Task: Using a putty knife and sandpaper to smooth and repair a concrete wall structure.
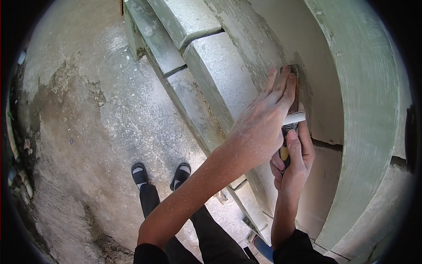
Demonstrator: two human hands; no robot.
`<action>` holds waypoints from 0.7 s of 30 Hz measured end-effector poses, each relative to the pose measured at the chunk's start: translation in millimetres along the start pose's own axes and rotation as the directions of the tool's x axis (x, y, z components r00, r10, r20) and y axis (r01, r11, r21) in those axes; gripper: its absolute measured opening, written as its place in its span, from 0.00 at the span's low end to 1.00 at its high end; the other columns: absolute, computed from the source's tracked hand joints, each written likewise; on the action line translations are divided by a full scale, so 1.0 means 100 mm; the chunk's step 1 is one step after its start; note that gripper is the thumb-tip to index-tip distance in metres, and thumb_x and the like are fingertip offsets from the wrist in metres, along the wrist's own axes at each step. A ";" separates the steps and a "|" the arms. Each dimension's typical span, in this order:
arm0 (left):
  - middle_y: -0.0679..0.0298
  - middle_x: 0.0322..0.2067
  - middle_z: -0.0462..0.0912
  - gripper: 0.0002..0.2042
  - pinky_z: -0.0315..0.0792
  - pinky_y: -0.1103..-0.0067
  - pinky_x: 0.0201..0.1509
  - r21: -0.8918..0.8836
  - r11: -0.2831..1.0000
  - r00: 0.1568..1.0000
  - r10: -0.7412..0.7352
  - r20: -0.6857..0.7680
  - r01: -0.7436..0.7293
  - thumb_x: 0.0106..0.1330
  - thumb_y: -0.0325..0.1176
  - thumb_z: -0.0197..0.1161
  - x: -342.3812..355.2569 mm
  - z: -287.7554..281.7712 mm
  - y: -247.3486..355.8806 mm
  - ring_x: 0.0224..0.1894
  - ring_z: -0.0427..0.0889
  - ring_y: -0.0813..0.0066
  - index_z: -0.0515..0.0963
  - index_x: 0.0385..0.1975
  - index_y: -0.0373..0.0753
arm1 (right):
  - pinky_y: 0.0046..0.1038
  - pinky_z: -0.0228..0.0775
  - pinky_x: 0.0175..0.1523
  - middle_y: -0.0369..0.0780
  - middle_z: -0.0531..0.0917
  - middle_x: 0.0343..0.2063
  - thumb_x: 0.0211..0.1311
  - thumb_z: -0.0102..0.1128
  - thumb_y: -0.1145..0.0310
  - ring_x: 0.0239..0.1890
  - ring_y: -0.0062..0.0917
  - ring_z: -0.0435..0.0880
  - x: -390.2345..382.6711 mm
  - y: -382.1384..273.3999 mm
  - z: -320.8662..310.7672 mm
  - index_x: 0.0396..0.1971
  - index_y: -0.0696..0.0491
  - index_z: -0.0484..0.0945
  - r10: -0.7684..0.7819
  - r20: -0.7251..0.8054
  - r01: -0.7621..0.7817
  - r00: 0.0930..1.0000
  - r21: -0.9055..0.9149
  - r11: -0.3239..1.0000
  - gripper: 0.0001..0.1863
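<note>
My right hand (295,163) is wrapped round the black-and-yellow handle of a flat hand tool (284,153), its thumb along the top. The tool's narrow dark far end lies against the wall's face; its exact kind is hidden by my hands. Over that end my left hand (263,116) lies with fingers stretched out and fingertips pressing on it. Pale dust coats the left hand and forearm. A short white strip (294,118) crosses the tool beside the left hand; what bears it, I cannot tell. The left thumb is hidden.
Green-grey stone ledges (220,66) step up from the floor to the wall. A pale green curved band (360,110) runs down the right. My sandalled feet stand on a stained, cracked concrete floor (101,110). A blue curved object (262,248) lies low beside my right forearm.
</note>
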State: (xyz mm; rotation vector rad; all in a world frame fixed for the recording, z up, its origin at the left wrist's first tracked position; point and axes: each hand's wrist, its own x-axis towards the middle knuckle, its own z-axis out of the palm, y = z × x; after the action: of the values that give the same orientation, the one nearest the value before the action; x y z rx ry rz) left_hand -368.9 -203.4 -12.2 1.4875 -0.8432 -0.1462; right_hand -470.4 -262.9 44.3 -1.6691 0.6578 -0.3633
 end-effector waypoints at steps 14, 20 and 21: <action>0.37 0.68 0.50 0.35 0.55 0.59 0.71 -0.031 0.999 0.997 0.010 -0.072 -0.012 0.59 0.19 0.52 0.06 -0.07 0.02 0.71 0.47 0.37 0.49 0.68 0.26 | 0.15 0.46 0.15 0.30 0.70 0.21 0.72 0.46 0.67 0.13 0.09 0.59 0.07 -0.16 0.20 0.67 0.56 0.61 0.032 -0.042 -0.031 0.999 0.021 0.999 0.25; 0.37 0.67 0.52 0.36 0.56 0.60 0.71 -0.051 0.999 0.998 0.004 -0.056 -0.007 0.56 0.17 0.54 0.07 -0.10 0.03 0.70 0.47 0.35 0.49 0.68 0.26 | 0.15 0.46 0.15 0.31 0.70 0.20 0.73 0.46 0.66 0.13 0.10 0.59 0.03 -0.22 0.23 0.68 0.54 0.59 0.044 -0.079 -0.045 0.996 -0.021 0.999 0.26; 0.37 0.67 0.53 0.36 0.56 0.59 0.71 -0.059 0.998 0.999 0.005 -0.053 -0.008 0.55 0.16 0.53 0.04 -0.09 0.03 0.70 0.46 0.35 0.49 0.67 0.26 | 0.15 0.47 0.15 0.32 0.71 0.21 0.72 0.47 0.66 0.13 0.10 0.59 0.00 -0.19 0.18 0.68 0.54 0.59 0.041 -0.049 -0.043 0.998 -0.041 0.998 0.27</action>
State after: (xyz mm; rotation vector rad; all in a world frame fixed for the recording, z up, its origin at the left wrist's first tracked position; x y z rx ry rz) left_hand -362.3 -198.4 -6.4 1.4275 -0.7943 -0.1253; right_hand -456.0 -246.5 59.2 -1.6881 0.7403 -0.3624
